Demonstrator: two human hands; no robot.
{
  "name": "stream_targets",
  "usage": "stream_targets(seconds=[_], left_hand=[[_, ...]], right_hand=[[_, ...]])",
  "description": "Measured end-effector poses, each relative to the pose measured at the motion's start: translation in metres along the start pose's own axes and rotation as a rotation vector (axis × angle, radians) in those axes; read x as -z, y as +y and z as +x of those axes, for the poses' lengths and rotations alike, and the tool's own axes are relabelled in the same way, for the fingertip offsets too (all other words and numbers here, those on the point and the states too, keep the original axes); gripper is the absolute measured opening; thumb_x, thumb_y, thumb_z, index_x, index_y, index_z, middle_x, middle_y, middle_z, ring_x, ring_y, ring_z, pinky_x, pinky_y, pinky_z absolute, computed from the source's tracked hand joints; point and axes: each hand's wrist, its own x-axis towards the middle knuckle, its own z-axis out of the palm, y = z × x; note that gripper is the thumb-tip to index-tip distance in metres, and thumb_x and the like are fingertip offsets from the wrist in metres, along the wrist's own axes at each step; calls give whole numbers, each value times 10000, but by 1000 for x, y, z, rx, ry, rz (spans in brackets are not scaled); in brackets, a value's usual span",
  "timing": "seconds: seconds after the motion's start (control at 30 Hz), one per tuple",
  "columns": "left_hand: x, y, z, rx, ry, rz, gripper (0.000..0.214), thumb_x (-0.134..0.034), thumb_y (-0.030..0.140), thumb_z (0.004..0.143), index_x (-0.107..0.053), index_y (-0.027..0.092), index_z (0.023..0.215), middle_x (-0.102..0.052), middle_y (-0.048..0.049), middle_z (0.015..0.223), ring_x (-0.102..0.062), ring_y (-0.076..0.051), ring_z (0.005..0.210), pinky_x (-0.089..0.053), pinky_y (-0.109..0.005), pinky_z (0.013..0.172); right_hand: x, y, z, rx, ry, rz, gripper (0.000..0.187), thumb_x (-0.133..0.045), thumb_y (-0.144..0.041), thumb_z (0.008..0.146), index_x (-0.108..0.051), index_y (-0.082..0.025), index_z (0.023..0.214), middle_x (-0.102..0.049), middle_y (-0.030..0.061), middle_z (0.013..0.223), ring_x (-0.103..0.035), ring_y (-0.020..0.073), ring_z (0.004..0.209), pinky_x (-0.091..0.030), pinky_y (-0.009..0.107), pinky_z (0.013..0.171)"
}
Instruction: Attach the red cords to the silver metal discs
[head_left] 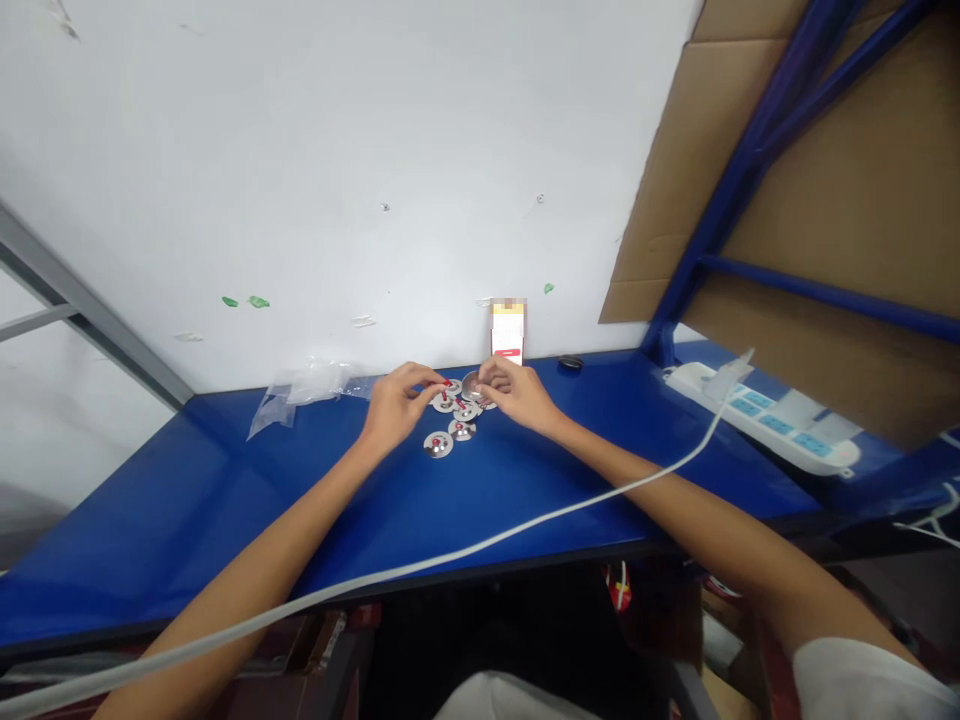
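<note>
Several small shiny finger cymbals [439, 445], round metal discs with domed middles and red bits at the centre, lie in a loose cluster on the blue table [420, 510]. My left hand [397, 403] is closed in a pinch at the cluster's left side, thumb and forefinger on a small red strap [448, 383]. On the other side, my right hand [517, 393] grips the edge of a tilted finger cymbal [471, 386] between thumb and fingers. The fingers partly cover that cymbal. Whether the red strap is attached to it cannot be made out.
Behind my right hand a phone [508, 330] leans on the white wall. A clear plastic bag [307, 385] lies left, a small black object [570, 362] right. A power strip [765, 418] sits at far right, and a white cable [450, 556] crosses in front of my arms.
</note>
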Motion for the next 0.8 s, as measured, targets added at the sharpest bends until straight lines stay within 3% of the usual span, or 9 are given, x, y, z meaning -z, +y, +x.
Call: stream_targets(seconds=[0.1, 0.23, 0.37, 0.47, 0.53, 0.67, 0.8], left_hand=[[32, -19, 14, 37, -56, 184, 246, -721, 435, 947, -851, 228, 971, -808, -86, 1030, -726, -245, 913, -556, -345, 828], [71, -48, 24, 211, -318, 382, 167, -742, 358, 846, -866, 255, 889, -825, -48, 881, -744, -250, 838, -516, -334, 782], [83, -66, 23, 340, -589, 419, 130, -747, 322, 750, -853, 269, 802, -818, -14, 801, -750, -241, 785, -485, -307, 703], [82, -71, 21, 350, -687, 435, 145, -744, 348, 741, -858, 278, 796, -818, -16, 798, -741, -239, 776, -478, -305, 691], [80, -70, 21, 329, -667, 455, 173, -722, 371, 775, -861, 276, 814, -819, -25, 808, -735, -239, 768, -479, -312, 696], [72, -62, 21, 215, -515, 500, 290, -670, 461, 894, -852, 236, 897, -818, -75, 888, -726, -263, 824, -506, -350, 770], [43, -48, 15, -13, -358, 454, 376, -579, 475, 1014, -827, 210, 1113, -785, -123, 1074, -692, -301, 1027, -526, -426, 952]], right_hand=[[20, 15, 9, -50, 32, -86, 300, -772, -313, 879, -664, -252, 1152, -789, -14, 855, -757, 188, 741, -602, 316, 757], [50, 40, 21, -93, -2, -248, 101, -758, -300, 879, -746, -202, 903, -821, 48, 935, -777, 232, 896, -568, 329, 838], [66, 55, 27, -150, -80, -395, 79, -793, -260, 853, -813, -195, 892, -823, 51, 921, -744, 228, 886, -527, 307, 808], [68, 61, 27, -197, -129, -453, 122, -792, -228, 846, -822, -177, 953, -808, 50, 893, -713, 197, 813, -499, 277, 747], [68, 65, 27, -203, -152, -467, 200, -786, -231, 850, -817, -169, 1037, -787, 35, 861, -681, 170, 752, -472, 259, 701], [68, 65, 26, -195, -224, -499, 233, -785, -264, 855, -829, -170, 1063, -766, 24, 830, -634, 152, 712, -430, 248, 663], [69, 61, 27, -142, -292, -534, 184, -769, -247, 863, -851, -184, 1015, -783, 34, 863, -646, 163, 751, -431, 252, 673]])
